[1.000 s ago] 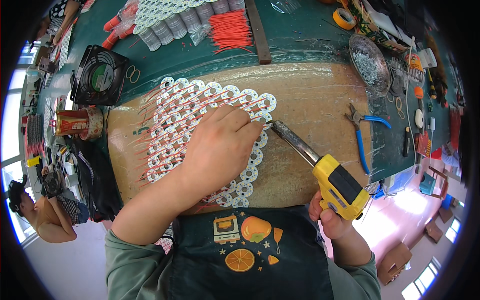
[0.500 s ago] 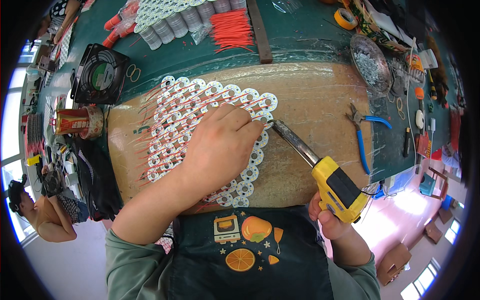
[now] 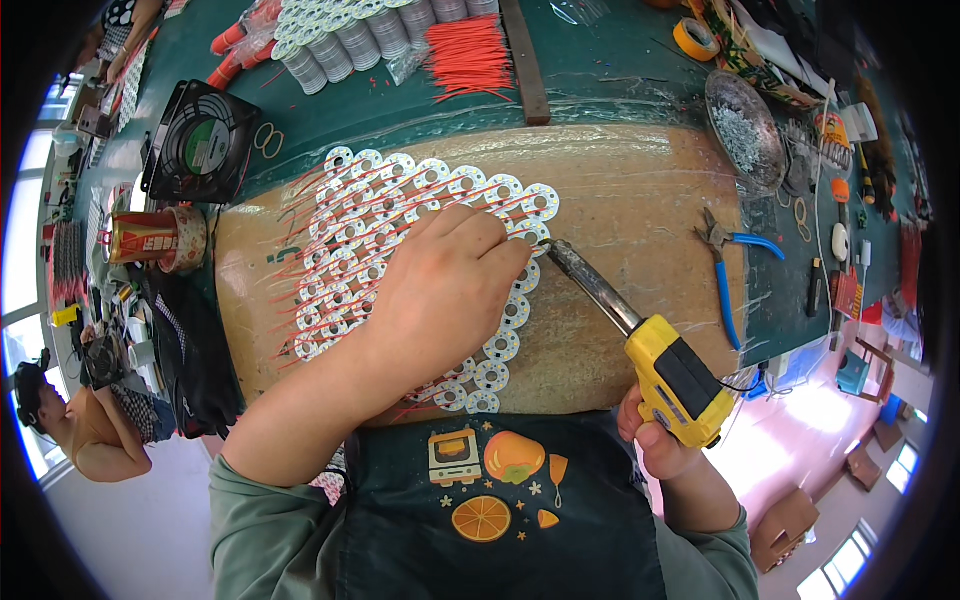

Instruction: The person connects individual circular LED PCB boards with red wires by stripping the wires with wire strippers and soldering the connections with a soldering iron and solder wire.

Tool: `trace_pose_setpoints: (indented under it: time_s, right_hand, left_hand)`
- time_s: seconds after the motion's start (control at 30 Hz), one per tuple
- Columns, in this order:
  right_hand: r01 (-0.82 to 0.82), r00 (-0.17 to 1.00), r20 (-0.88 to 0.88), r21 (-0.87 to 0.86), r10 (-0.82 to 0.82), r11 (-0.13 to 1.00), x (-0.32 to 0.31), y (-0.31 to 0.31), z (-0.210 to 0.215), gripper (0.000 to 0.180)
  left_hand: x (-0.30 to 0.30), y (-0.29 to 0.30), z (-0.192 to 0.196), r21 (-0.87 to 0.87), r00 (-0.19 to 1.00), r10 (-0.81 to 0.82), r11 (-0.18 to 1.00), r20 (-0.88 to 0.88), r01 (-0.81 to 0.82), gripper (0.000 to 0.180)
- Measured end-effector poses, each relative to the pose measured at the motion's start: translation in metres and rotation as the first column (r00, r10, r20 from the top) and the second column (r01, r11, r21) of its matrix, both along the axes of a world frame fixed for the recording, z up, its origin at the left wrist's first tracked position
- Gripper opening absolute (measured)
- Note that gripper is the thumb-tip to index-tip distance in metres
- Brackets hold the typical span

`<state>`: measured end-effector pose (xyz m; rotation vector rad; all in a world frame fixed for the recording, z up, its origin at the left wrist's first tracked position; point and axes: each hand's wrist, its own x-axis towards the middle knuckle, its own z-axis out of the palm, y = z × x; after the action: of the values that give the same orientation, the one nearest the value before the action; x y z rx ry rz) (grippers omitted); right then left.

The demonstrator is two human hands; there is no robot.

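Many round white LED boards (image 3: 503,345) with centre holes lie in overlapping rows, with thin red wires (image 3: 305,275) running across them and out to the left. My left hand (image 3: 450,275) is closed in a pinch over the rows, its fingertips at a board on the right edge. Whatever it pinches is hidden under the fingers. My right hand (image 3: 655,440) grips the yellow and black handle of a soldering iron (image 3: 680,380). The iron's dark tip is at that same edge board, close beside my left fingertips.
A brown work board (image 3: 620,200) lies on the green table. Blue-handled cutters (image 3: 724,270) and a metal dish (image 3: 745,135) of small pieces are right. Stacked LED boards (image 3: 350,50) and red wires (image 3: 470,58) stand behind; a black fan (image 3: 200,145) and can (image 3: 145,237) are left.
Both hands and the soldering iron hold almost the same pose. The view has shifted slightly; the iron's tip stays at the edge board.
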<state>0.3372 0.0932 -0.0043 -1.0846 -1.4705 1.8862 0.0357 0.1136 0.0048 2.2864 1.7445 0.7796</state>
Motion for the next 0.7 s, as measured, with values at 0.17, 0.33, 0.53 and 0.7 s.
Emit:
trace_pose_setpoints:
  time_s: [0.17,0.33,0.53,0.7]
  right_hand:
    - [-0.059,0.994,-0.096,-0.029,0.056,0.998,0.005,0.002,-0.002,0.033]
    - [-0.035,0.981,-0.191,-0.084,0.018,0.996,-0.001,0.0,0.003,0.035]
    - [-0.081,0.99,-0.109,0.066,0.088,0.995,0.001,-0.001,-0.002,0.032]
    - [-0.1,0.994,-0.037,0.099,0.104,0.99,0.009,-0.005,-0.004,0.031]
  left_hand:
    - [0.0,0.0,0.001,-0.009,1.0,0.001,1.0,-0.024,-0.002,0.021]
    - [0.001,-0.001,-0.003,0.058,0.997,0.047,0.997,0.053,-0.05,0.016]
    - [-0.006,-0.015,0.003,0.027,0.996,0.078,0.996,0.044,-0.079,0.017]
    - [-0.008,-0.021,0.002,0.001,0.998,0.041,0.999,0.041,-0.041,0.022]
